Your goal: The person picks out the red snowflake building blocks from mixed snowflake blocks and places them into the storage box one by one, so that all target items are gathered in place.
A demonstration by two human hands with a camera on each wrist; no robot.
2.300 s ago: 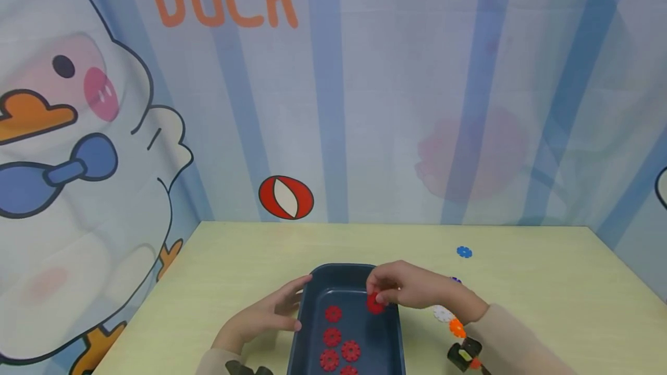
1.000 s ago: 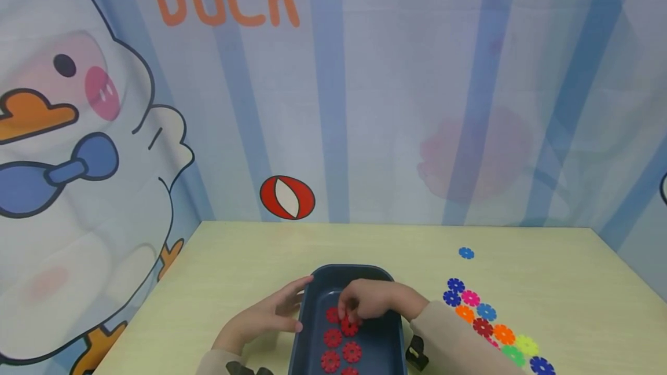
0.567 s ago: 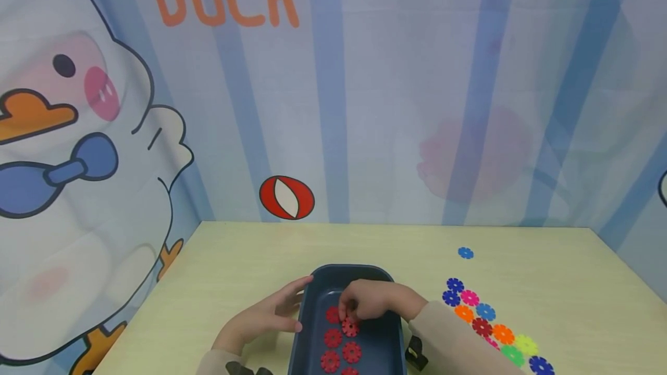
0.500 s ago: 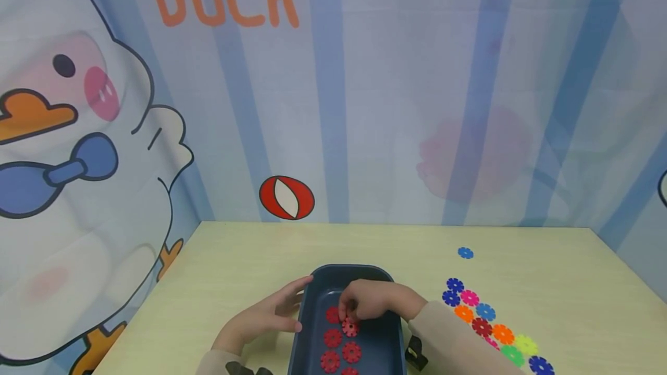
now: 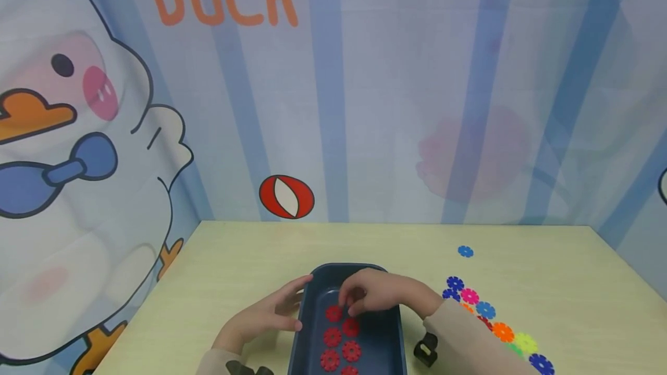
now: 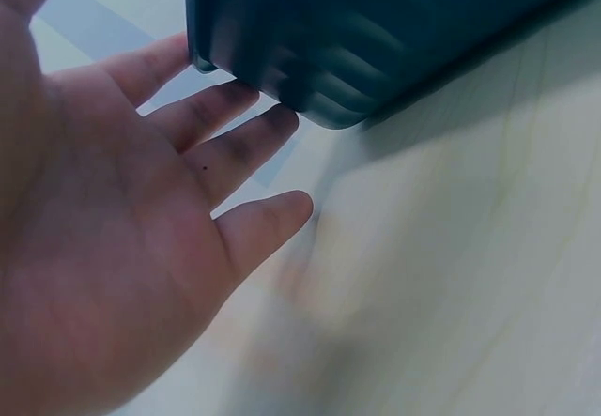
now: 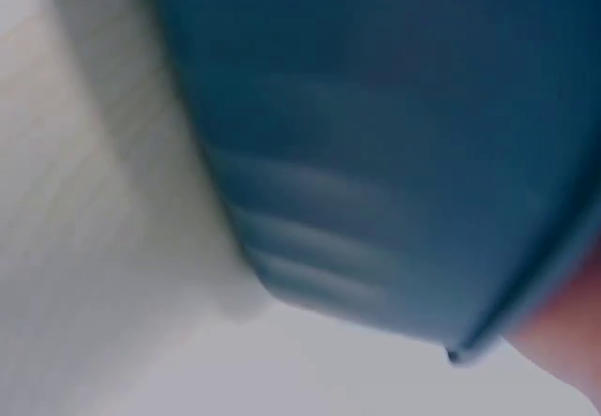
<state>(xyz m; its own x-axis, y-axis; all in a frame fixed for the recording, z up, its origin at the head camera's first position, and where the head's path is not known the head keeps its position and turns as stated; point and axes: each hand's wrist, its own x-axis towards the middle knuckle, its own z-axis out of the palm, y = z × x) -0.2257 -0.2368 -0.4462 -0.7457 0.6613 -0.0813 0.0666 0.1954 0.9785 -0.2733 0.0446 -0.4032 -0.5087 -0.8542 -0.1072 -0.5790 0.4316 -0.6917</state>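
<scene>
A dark blue tray (image 5: 391, 340) stands at the table's near edge, holding red snowflake-shaped discs (image 5: 351, 350) in two columns. My left hand (image 5: 266, 314) rests against its left wall; in the left wrist view the fingers (image 6: 249, 148) are extended and spread, the tips at the tray's side (image 6: 310, 50). Over the far right part of the tray is my right hand (image 5: 377, 292). Its thumb and index finger are apart with nothing visible between them, just above a red disc (image 5: 351, 327) lying in the tray. The right wrist view is blurred and shows mostly the tray's outer wall (image 7: 376, 153).
To the tray's right, several coloured snowflake discs (image 5: 502, 332) lie in a diagonal cluster, partly behind the right sleeve (image 5: 469, 334). A single blue disc (image 5: 465, 251) lies farther back. A printed curtain (image 5: 385, 103) hangs behind the table (image 5: 250, 247).
My right hand brought a red disc leftward and set it down in the right column. It has since let go and risen slightly. The left hand has stayed put.
</scene>
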